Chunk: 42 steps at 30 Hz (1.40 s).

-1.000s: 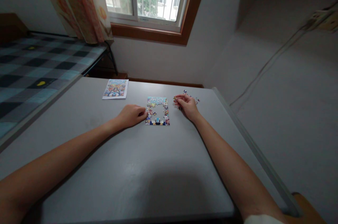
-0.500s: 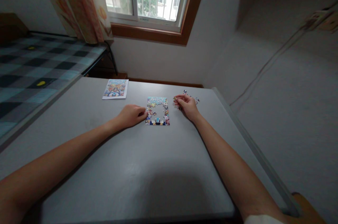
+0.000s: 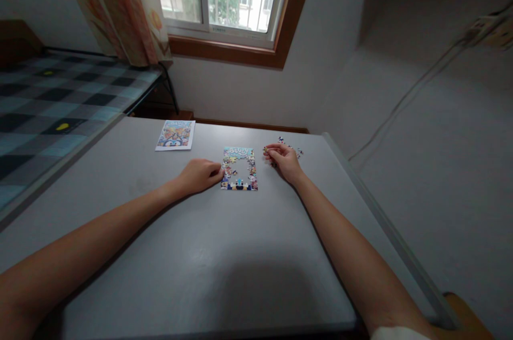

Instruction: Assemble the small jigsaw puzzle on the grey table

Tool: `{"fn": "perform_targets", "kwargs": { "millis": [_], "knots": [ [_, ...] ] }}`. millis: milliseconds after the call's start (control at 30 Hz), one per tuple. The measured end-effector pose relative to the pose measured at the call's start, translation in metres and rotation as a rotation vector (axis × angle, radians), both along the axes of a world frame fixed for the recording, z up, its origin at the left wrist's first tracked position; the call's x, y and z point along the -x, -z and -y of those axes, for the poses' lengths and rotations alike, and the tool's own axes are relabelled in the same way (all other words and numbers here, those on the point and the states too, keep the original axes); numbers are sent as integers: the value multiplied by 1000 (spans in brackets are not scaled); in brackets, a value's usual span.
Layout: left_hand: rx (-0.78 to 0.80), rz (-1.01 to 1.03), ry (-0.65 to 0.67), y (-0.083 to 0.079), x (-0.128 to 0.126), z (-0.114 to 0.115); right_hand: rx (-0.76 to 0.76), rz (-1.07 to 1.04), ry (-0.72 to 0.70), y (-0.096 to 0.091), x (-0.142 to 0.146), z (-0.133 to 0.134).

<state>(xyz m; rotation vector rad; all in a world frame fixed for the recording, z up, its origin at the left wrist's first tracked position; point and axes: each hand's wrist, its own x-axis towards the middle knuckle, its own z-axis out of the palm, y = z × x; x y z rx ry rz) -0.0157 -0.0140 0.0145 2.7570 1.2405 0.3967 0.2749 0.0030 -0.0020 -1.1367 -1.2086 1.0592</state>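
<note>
A jigsaw puzzle (image 3: 239, 186) lies flat on the table, its border joined and its middle open, with a few pieces inside the gap. My left hand (image 3: 199, 175) rests on the table with its fingers curled in. Its thumb side touches the puzzle's left edge, and nothing shows in its grasp. To the right of the puzzle, my right hand (image 3: 285, 161) has thumb and fingertips pinched on a small puzzle piece (image 3: 266, 152). Loose puzzle pieces (image 3: 281, 139) lie behind and beside that hand, which partly hides them.
A printed picture sheet (image 3: 175, 135) lies at the table's far left. The grey-white table (image 3: 180, 270) has a raised edge along its right side, close to the wall. Beyond its left side stands a bed (image 3: 84, 99) with a checked cover, and a window is ahead.
</note>
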Motion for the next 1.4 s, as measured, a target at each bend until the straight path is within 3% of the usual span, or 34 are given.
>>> {"fn": "perform_targets", "kwargs": {
  "millis": [1400],
  "knots": [
    [-10,0,2,-1,0,0,0,-3,-3,-2,2,2]
  ]
}}
